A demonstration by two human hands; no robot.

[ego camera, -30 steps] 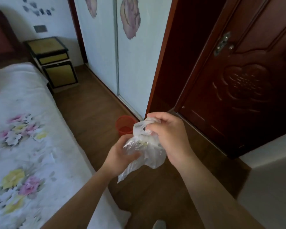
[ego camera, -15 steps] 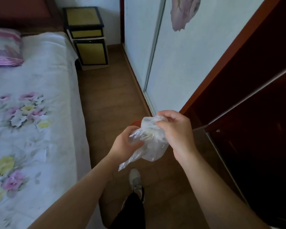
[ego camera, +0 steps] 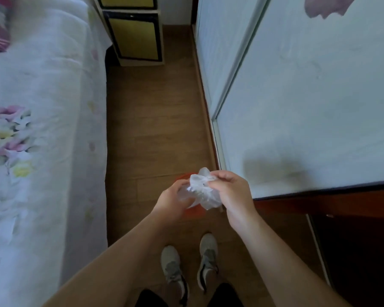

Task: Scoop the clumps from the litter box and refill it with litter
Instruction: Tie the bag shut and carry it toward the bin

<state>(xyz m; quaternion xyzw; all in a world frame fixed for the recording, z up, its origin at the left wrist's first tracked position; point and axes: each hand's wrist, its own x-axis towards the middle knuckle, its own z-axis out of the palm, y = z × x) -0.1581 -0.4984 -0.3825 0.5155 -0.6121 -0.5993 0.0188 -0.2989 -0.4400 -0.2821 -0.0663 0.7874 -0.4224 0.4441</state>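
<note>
While two grey sneakers (ego camera: 171,268) stand planted on the wooden floor (ego camera: 155,129), the action sits just above them: left hand (ego camera: 170,203) curled under a crumpled clear plastic bag (ego camera: 203,192), fingers wrapped round its lower part, right hand (ego camera: 233,193) pinching the bunched top between thumb and fingertips. The bag hangs between both hands, directly over a red bin (ego camera: 195,213); its contents are too blurred to tell. Floral bed (ego camera: 42,96) on the left, pale sliding door (ego camera: 308,96) on the right, yellow-fronted nightstand (ego camera: 135,36) at the far end.
</note>
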